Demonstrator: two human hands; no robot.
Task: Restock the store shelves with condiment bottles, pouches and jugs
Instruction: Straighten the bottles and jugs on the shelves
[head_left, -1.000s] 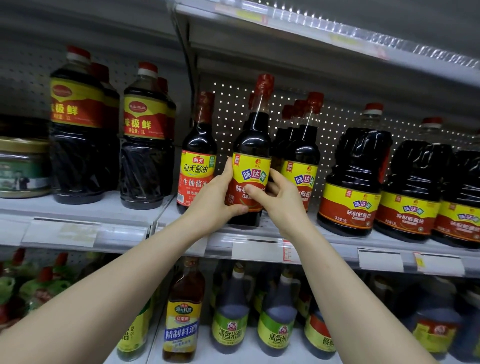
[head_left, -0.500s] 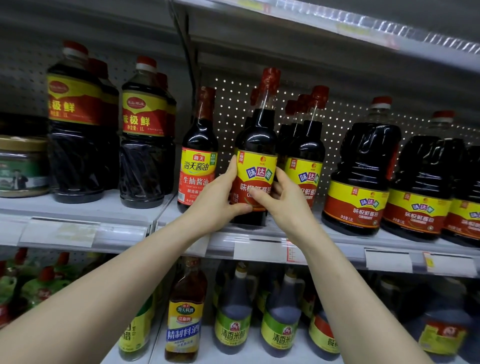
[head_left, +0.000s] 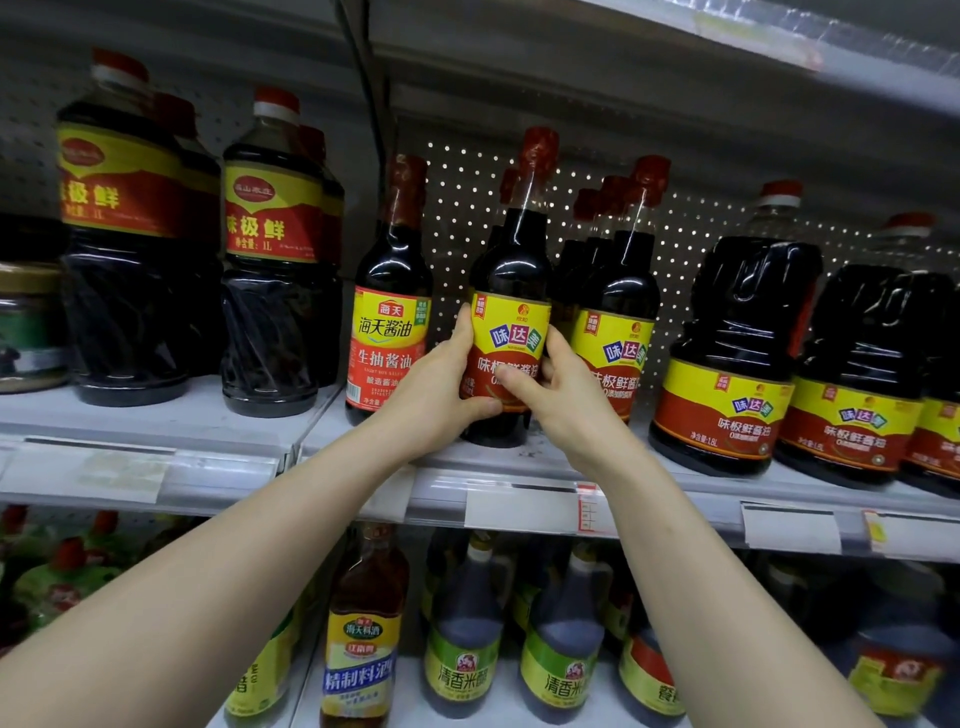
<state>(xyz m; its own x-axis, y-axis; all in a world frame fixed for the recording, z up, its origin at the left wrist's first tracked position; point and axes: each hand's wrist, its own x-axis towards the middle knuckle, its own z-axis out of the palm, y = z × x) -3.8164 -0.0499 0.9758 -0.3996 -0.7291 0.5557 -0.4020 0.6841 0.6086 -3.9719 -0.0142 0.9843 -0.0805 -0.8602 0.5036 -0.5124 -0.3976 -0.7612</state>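
A tall dark soy sauce bottle (head_left: 511, 291) with a red cap and a yellow-and-red label stands upright at the front of the middle shelf (head_left: 519, 457). My left hand (head_left: 441, 384) grips its lower left side, thumb curled across the front near the base. My right hand (head_left: 561, 395) grips its right side, thumb on the label. Several matching bottles (head_left: 618, 312) stand right behind and to the right of it. A similar bottle with an orange label (head_left: 392, 306) stands just to its left.
Large 1.8 L soy sauce jugs (head_left: 737, 364) fill the shelf to the right, and 1 L dark bottles (head_left: 270, 260) stand on the left shelf section. An upper shelf (head_left: 675, 62) hangs overhead. Vinegar and cooking-wine bottles (head_left: 462, 623) fill the lower shelf.
The bottle in my hands has shifted slightly right and a little deeper onto the shelf, closer to the matching bottles. Both hands keep their grip.
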